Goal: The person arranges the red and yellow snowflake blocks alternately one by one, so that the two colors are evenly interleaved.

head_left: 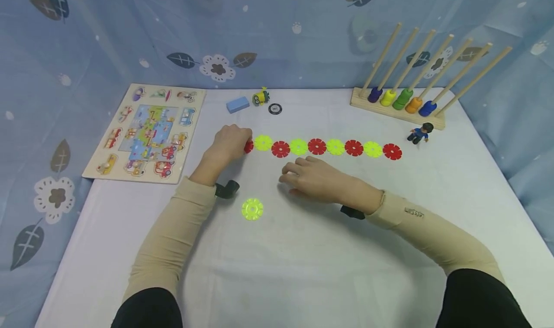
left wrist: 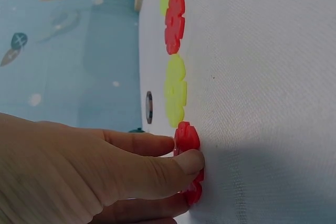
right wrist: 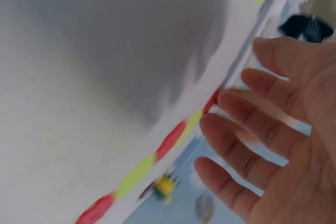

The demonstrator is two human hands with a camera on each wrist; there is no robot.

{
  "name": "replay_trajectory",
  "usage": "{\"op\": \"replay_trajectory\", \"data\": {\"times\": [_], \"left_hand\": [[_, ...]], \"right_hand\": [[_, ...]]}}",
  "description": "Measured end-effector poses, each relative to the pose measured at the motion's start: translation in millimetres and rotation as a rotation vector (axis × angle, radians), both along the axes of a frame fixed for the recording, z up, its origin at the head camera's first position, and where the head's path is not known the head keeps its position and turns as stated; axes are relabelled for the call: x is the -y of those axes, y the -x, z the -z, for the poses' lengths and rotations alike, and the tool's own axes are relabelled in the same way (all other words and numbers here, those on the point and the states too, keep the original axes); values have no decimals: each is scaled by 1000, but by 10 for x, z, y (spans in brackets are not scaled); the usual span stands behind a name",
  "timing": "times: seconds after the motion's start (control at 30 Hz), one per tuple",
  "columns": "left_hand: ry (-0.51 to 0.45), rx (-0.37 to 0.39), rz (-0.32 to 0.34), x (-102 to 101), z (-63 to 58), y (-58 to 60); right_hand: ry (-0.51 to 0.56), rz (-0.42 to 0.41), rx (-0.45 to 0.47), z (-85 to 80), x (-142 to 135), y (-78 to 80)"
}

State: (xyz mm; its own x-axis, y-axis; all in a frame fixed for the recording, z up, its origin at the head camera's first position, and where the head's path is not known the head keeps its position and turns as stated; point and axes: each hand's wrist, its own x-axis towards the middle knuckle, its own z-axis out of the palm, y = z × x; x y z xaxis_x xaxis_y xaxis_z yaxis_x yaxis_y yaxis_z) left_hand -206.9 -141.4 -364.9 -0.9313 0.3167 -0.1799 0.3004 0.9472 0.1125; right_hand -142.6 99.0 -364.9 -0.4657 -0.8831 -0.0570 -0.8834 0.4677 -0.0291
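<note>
A row of alternating red and yellow-green plastic snowflake discs runs across the white table. At its left end my left hand [head_left: 229,140] pinches a red snowflake disc [left wrist: 187,136] between thumb and fingers, covering part of it. That disc sits right beside a yellow-green disc [head_left: 263,142]. My right hand [head_left: 313,179] hovers just in front of the row, fingers spread and relaxed, with nothing in it. A red disc [head_left: 317,146] lies just beyond its fingers. Apart from the row, a single yellow-green disc [head_left: 252,209] lies between my forearms.
A wooden vehicle puzzle board [head_left: 183,140] lies at the left. Behind the row are a blue block [head_left: 237,105], a small yellow-green toy [head_left: 261,96] and a black round disc [head_left: 275,108]. At the back right stand a peg rack [head_left: 361,99] with colored beads and a toy figure [head_left: 420,133].
</note>
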Motion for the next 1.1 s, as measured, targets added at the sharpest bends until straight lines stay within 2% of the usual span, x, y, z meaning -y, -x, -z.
{"op": "replay_trajectory", "data": {"times": [0.23, 0.37, 0.47, 0.87, 1.1], "left_hand": [[4, -14, 12, 1, -5, -24], [-1, -16, 18, 4, 7, -31], [-2, -23, 24, 7, 15, -28], [-13, -53, 34, 28, 13, -20], [-26, -43, 20, 29, 15, -20]], "right_hand": [[-80, -152, -67, 64, 403, -144], [-72, -239, -122, 134, 518, -225], [-59, -267, -132, 165, 575, -261], [-88, -240, 31, 97, 683, -280], [-164, -134, 144, 45, 730, -278]]}}
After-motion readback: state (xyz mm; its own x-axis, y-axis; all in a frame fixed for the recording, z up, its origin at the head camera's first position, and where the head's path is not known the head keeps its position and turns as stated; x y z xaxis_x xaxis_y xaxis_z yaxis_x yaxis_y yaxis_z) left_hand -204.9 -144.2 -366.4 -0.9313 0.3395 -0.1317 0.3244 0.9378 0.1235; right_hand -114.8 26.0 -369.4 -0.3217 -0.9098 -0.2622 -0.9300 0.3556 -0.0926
